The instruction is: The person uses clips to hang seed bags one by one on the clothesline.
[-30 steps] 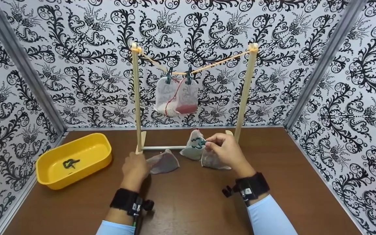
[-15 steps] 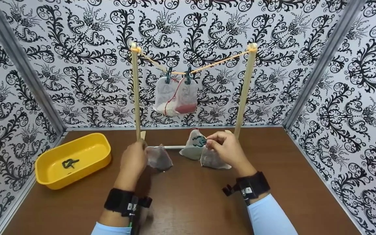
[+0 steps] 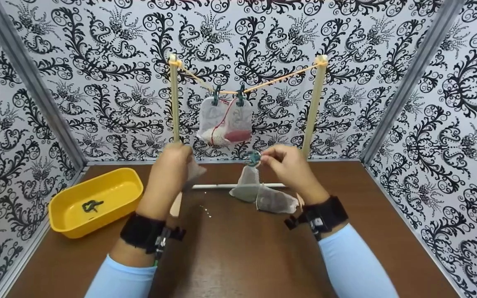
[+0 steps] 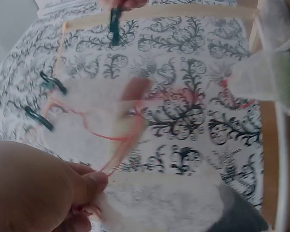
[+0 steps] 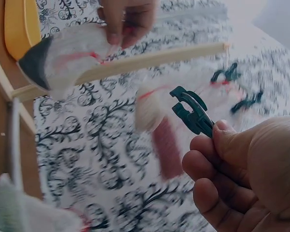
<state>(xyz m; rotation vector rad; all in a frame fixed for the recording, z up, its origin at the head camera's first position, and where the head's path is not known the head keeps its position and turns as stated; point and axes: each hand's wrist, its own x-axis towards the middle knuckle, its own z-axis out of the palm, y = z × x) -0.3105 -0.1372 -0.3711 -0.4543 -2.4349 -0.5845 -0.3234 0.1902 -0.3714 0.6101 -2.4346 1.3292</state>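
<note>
My left hand (image 3: 169, 176) pinches the top of a white mesh drawstring bag (image 4: 159, 200) with dark contents in its bottom. The bag is off the table beside the rack's left post; the hand hides much of it in the head view. Between thumb and fingertips, my right hand (image 3: 290, 167) holds a dark green clothespin (image 5: 193, 111), its jaws pointing up and left in the right wrist view. Two more mesh bags, one with white grains (image 3: 209, 124) and one with red contents (image 3: 238, 134), hang from the orange line (image 3: 282, 79) by green clothespins (image 3: 240, 96).
A bag with pale green contents (image 3: 246, 188) and one with dark contents (image 3: 276, 200) lie near the rack's white bottom bar (image 3: 211, 186). At left stands a yellow tub (image 3: 97, 223) with dark green clothespins (image 3: 92, 205) inside. White specks (image 3: 207, 212) dot the table.
My left hand has lifted its bag off the table, up alongside the left post. My right hand has risen with the clothespin. The hanging bags stay on the line.
</note>
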